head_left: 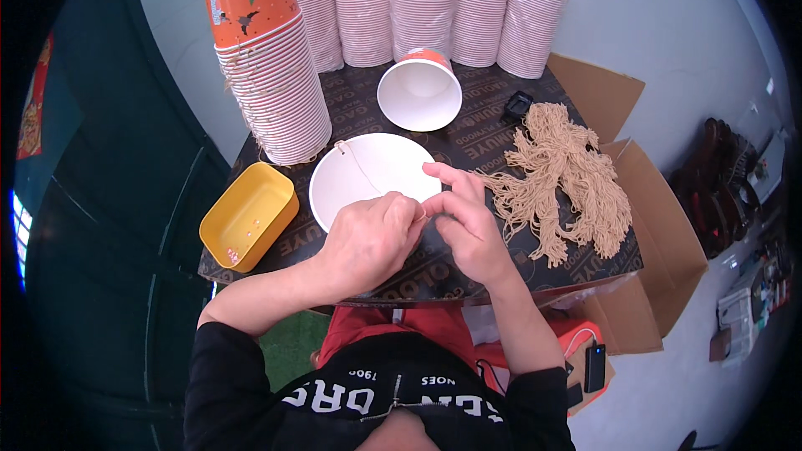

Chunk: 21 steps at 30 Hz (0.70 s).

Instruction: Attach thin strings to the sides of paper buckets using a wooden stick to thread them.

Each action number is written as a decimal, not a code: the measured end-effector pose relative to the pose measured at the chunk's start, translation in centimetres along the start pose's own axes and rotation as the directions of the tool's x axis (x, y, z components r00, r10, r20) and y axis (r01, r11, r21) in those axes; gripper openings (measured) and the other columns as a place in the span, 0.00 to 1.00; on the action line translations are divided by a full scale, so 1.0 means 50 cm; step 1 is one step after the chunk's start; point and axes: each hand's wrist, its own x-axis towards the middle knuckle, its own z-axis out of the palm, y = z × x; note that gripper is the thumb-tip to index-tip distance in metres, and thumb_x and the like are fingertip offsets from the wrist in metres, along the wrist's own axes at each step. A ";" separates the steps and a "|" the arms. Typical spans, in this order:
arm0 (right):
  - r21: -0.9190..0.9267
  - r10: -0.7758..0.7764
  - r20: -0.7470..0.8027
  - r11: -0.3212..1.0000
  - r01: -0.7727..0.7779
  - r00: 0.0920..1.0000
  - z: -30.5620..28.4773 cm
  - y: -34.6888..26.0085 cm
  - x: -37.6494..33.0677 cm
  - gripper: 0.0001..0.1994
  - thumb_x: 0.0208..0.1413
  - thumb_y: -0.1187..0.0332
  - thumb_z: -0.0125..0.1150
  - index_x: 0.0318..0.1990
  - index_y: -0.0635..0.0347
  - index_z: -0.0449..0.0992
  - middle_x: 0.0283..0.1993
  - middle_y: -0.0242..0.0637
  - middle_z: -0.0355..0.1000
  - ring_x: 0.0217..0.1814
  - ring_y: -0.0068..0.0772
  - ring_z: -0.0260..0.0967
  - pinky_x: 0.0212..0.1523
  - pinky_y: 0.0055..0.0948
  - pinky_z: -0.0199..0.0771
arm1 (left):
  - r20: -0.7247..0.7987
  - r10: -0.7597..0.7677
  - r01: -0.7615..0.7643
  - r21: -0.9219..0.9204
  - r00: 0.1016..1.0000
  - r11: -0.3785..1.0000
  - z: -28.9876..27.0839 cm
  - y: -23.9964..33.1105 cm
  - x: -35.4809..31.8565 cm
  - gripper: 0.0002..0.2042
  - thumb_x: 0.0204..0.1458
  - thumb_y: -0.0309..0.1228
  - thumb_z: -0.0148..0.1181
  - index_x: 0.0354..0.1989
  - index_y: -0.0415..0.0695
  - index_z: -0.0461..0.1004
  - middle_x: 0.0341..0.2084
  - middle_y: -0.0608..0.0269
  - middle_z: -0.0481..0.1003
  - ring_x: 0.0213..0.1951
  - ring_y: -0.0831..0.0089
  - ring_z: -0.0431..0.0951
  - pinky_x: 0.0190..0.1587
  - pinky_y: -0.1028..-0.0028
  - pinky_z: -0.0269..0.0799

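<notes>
A white paper bucket (341,182) lies in front of me with its open mouth facing up. From a hole near its rim, a thin beige string (357,165) runs across the inside to my hands. My left hand (373,236) is closed, its fingers gathered on the string over the near side of the bucket. Close against it, my right hand (469,225) pinches a short bit of the string with thumb and fingers, while its index finger stretches up and away. The exact fingertip grip is partly hidden.
A yellow tray (280,215) with small pinkish bits stands left. Behind it rises a tall bucket stack (271,88) with strings attached. Another bucket (419,96) lies tipped at the back, before wrapped stacks (422,12). Right are a string bundle (568,179), a black object (518,105) and a cardboard box (660,234).
</notes>
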 end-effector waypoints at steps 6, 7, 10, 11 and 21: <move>0.173 0.117 0.018 0.978 -0.118 0.993 -0.004 0.004 -0.003 0.07 0.52 0.77 0.53 0.36 0.63 0.77 0.66 0.43 0.62 0.69 0.44 0.49 0.69 0.39 0.50 | 0.028 -0.033 0.034 -0.048 0.999 0.998 -0.004 -0.002 0.001 0.11 0.51 0.25 0.65 0.34 0.39 0.65 0.23 0.55 0.73 0.23 0.59 0.78 0.23 0.66 0.72; 0.208 0.137 0.010 0.969 -0.136 0.990 -0.003 0.005 -0.003 0.06 0.54 0.76 0.54 0.36 0.63 0.77 0.66 0.42 0.63 0.69 0.43 0.50 0.69 0.39 0.51 | 0.030 -0.035 0.037 -0.059 0.999 0.998 -0.003 -0.002 0.001 0.12 0.51 0.25 0.65 0.35 0.39 0.65 0.23 0.55 0.73 0.23 0.59 0.78 0.23 0.66 0.72; 0.237 0.167 -0.011 0.958 -0.159 0.986 -0.001 0.005 -0.003 0.05 0.56 0.73 0.57 0.36 0.62 0.78 0.65 0.41 0.65 0.69 0.42 0.51 0.68 0.39 0.52 | 0.040 -0.036 0.039 -0.068 0.999 0.997 -0.004 -0.002 0.003 0.12 0.51 0.25 0.65 0.35 0.39 0.65 0.24 0.55 0.73 0.23 0.58 0.78 0.23 0.65 0.72; 0.231 0.175 -0.024 0.959 -0.165 0.984 0.000 0.004 -0.003 0.05 0.56 0.71 0.59 0.36 0.62 0.78 0.64 0.41 0.66 0.68 0.41 0.52 0.67 0.39 0.53 | 0.050 -0.036 0.039 -0.066 0.998 0.997 -0.004 -0.001 0.004 0.12 0.52 0.25 0.65 0.35 0.39 0.64 0.24 0.55 0.74 0.23 0.58 0.78 0.23 0.65 0.72; 0.262 0.177 -0.124 0.955 -0.140 0.976 0.021 0.010 -0.012 0.03 0.55 0.72 0.61 0.34 0.62 0.77 0.61 0.40 0.68 0.63 0.41 0.57 0.64 0.38 0.55 | 0.196 -0.234 0.282 -0.271 0.952 0.920 -0.022 -0.003 0.020 0.07 0.53 0.25 0.63 0.31 0.38 0.69 0.20 0.50 0.75 0.25 0.56 0.80 0.26 0.65 0.75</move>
